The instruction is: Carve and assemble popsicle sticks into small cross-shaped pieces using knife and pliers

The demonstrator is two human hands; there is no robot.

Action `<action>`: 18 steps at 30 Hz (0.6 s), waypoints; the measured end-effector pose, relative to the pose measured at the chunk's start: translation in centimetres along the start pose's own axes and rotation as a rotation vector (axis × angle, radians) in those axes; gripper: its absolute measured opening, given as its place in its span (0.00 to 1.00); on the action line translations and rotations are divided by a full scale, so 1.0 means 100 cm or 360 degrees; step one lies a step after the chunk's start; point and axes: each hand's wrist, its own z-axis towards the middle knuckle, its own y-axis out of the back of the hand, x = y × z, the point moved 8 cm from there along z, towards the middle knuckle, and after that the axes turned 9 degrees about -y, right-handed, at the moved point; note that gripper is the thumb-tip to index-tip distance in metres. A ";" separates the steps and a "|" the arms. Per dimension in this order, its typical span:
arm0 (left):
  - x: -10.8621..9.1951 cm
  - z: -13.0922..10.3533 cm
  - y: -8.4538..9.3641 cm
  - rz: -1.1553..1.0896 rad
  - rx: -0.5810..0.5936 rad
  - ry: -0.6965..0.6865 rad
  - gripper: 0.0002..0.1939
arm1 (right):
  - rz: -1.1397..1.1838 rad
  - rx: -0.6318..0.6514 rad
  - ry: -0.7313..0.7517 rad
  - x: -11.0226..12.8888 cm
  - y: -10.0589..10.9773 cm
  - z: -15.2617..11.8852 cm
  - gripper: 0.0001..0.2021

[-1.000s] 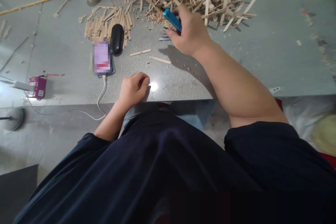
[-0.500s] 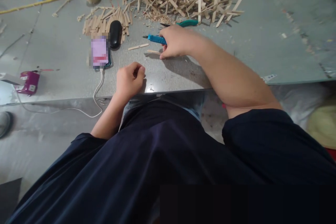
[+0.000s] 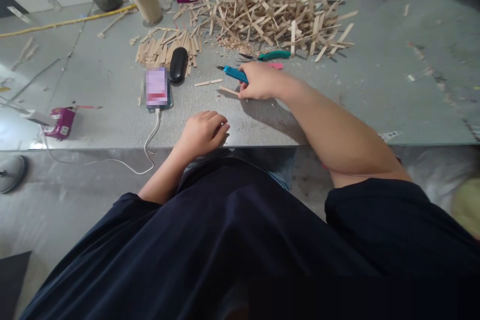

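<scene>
Sticks (image 3: pixel 270 15) lie in a loose heap at 12 o'clock on the grey table (image 3: pixel 375 85); a flatter batch (image 3: pixel 165 47) lies at 11 o'clock. Right hand (image 3: pixel 260 81), fingers curled shut around a blue-handled cutter (image 3: pixel 235 74), blade pointing to 9 o'clock, fingertips touching a single stick (image 3: pixel 228 91) on the table. Left hand (image 3: pixel 204 132) rests at the near edge, fingers loosely curled, holding nothing. Phone (image 3: pixel 157 88) on a white cable (image 3: pixel 150 145) at 10 o'clock, black case (image 3: pixel 178 65) just beyond it. Green pliers (image 3: pixel 272 54) at the heap's near edge.
</scene>
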 end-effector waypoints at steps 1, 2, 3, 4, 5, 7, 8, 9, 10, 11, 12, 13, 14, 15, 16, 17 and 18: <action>0.001 0.000 0.000 -0.0006 -0.0003 0.0018 0.17 | 0.0035 0.0006 -0.0031 0.000 0.003 -0.001 0.23; 0.004 -0.001 0.000 -0.0018 -0.0027 0.0063 0.17 | 0.0087 0.0029 -0.0050 0.001 0.005 -0.003 0.23; 0.009 -0.003 0.002 -0.0038 -0.0079 0.0140 0.16 | 0.0153 0.0073 -0.0050 0.003 0.006 -0.005 0.23; 0.015 -0.005 0.005 -0.0067 -0.0156 0.0238 0.15 | 0.0225 0.0134 -0.0023 0.005 0.007 -0.007 0.23; 0.021 -0.007 0.008 -0.0113 -0.0251 0.0337 0.13 | 0.0296 0.0211 0.0031 0.009 0.007 -0.011 0.22; 0.031 -0.012 0.013 -0.0258 -0.0445 0.0465 0.13 | 0.0383 0.0391 0.0198 0.018 0.004 -0.018 0.20; 0.033 -0.014 0.014 -0.0353 -0.0522 0.0479 0.15 | 0.0397 0.0483 0.0286 0.022 0.002 -0.023 0.19; 0.036 -0.014 0.015 -0.0442 -0.0577 0.0482 0.17 | 0.0395 0.0563 0.0364 0.026 -0.002 -0.027 0.19; 0.037 -0.015 0.014 -0.0510 -0.0605 0.0485 0.18 | 0.0392 0.0623 0.0424 0.029 -0.004 -0.030 0.18; 0.039 -0.015 0.013 -0.0560 -0.0617 0.0497 0.16 | 0.0395 0.0659 0.0462 0.031 -0.007 -0.032 0.19; 0.040 -0.014 0.012 -0.0588 -0.0616 0.0519 0.13 | 0.0407 0.0667 0.0482 0.032 -0.009 -0.033 0.19; 0.042 -0.014 0.011 -0.0600 -0.0609 0.0543 0.09 | 0.0426 0.0658 0.0487 0.033 -0.010 -0.033 0.20; 0.042 -0.013 0.010 -0.0598 -0.0598 0.0560 0.06 | 0.0446 0.0648 0.0480 0.032 -0.011 -0.032 0.21; 0.042 -0.012 0.010 -0.0586 -0.0584 0.0568 0.05 | 0.0462 0.0644 0.0469 0.031 -0.012 -0.030 0.22; 0.042 -0.011 0.011 -0.0567 -0.0565 0.0567 0.04 | 0.0471 0.0652 0.0458 0.030 -0.014 -0.028 0.23; 0.041 -0.010 0.012 -0.0546 -0.0546 0.0563 0.04 | 0.0476 0.0672 0.0451 0.028 -0.016 -0.026 0.24; 0.039 -0.009 0.013 -0.0526 -0.0527 0.0559 0.05 | 0.0489 0.0699 0.0445 0.026 -0.017 -0.024 0.26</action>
